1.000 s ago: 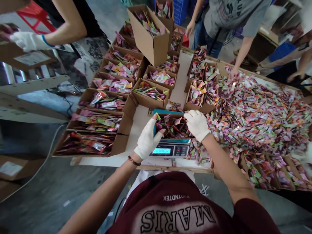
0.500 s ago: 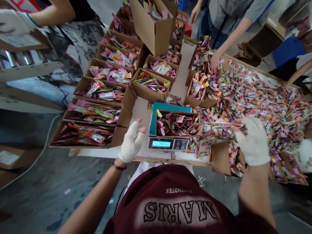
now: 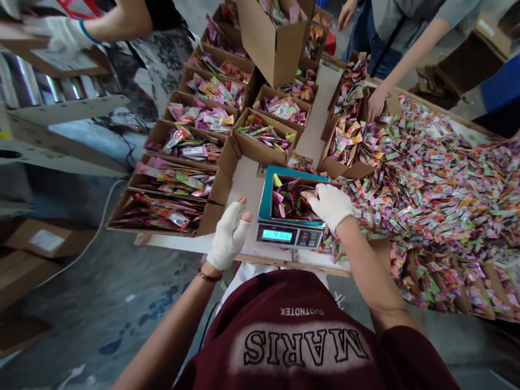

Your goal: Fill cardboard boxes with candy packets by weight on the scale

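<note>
A small cardboard box (image 3: pixel 298 221) full of shiny candy-like packets (image 3: pixel 286 197) sits on a digital scale (image 3: pixel 266 189) with a teal platform and a lit display. My right hand (image 3: pixel 331 206), in a white fingerless glove, reaches over the box's right side. Its fingers stretch left onto the packets; I make out no packet gripped in them. My left hand (image 3: pixel 228 233), gloved the same way, hovers left of the scale over the table edge. Its thumb and fingers are apart and hold nothing.
Filled cartons (image 3: pixel 190 146) stand in rows at the left. A large heap of packets (image 3: pixel 447 179) spreads over the right side. More filled boxes (image 3: pixel 455 281) line the near right edge. Co-workers' hands (image 3: pixel 377 103) work at the far side and by a roller conveyor (image 3: pixel 52 89).
My right hand has moved left from the packet heap, where it held some packets, to the box on the scale. The display digits differ. My left hand stays beside the scale.
</note>
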Tool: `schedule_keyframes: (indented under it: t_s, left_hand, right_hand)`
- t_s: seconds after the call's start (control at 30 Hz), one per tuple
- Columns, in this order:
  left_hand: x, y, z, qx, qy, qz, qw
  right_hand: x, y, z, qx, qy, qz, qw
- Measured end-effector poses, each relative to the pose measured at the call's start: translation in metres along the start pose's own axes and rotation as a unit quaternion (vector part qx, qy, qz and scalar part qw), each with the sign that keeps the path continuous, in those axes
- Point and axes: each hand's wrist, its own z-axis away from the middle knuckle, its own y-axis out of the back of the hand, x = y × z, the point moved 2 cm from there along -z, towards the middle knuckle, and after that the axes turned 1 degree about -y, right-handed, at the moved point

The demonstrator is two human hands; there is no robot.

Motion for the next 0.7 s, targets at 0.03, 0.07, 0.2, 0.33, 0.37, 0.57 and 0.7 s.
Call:
schedule_keyframes:
  t_s: [0.03, 0.07, 0.2, 0.33, 0.37, 0.57, 0.7]
  left_hand:
    - [-0.001, 0.001, 0.002, 0.001, 0.004, 0.002, 1.0]
    - [-0.002, 0.003, 0.004, 0.001, 0.011, 0.004, 1.0]
    - [-0.009, 0.006, 0.011, -0.001, 0.033, 0.008, 0.999]
    - [-0.011, 0.003, 0.01, -0.01, 0.03, 0.022, 0.999]
    - [-0.009, 0.002, 0.008, -0.015, 0.026, 0.024, 0.999]
    - [0.005, -0.006, -0.005, -0.026, -0.013, 0.032, 0.999]
    - [0.011, -0.008, -0.01, -0.012, -0.026, 0.039, 0.999]
  right_hand:
    - [-0.002, -0.003, -0.003, -0.007, 0.0, 0.008, 1.0]
    - [-0.003, -0.006, -0.004, -0.009, 0.007, 0.013, 1.0]
    - [0.009, -0.006, 0.011, 0.025, 0.066, -0.015, 0.997]
    - [0.036, 0.015, 0.047, 0.097, 0.104, -0.119, 0.983]
    - [0.046, 0.022, 0.058, 0.119, 0.104, -0.146, 0.977]
    - [0.142, 0.045, 0.132, 0.265, -0.044, -0.103, 0.958]
    - [0.19, 0.033, 0.155, 0.327, -0.103, -0.032, 0.939]
